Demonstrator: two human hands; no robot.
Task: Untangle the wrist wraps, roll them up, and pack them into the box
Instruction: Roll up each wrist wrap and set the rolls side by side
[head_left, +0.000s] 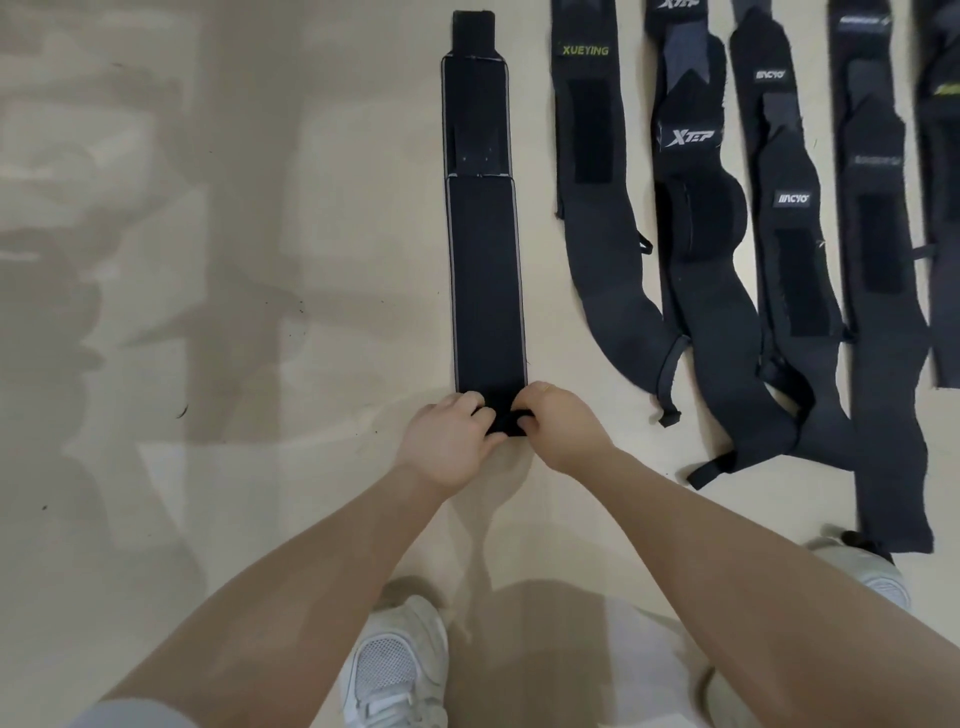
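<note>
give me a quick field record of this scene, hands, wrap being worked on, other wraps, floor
surface: pale floor
wrap in work: long black wrap lying straight, near end curled into the start of a roll
left hand: pinches the near end of the wrap
right hand: pinches the same end from the other side
other wraps: laid out flat to the right, among them XUEYING wrap and XTEP wrap
box: not in view
feet: white shoe below the arms
</note>
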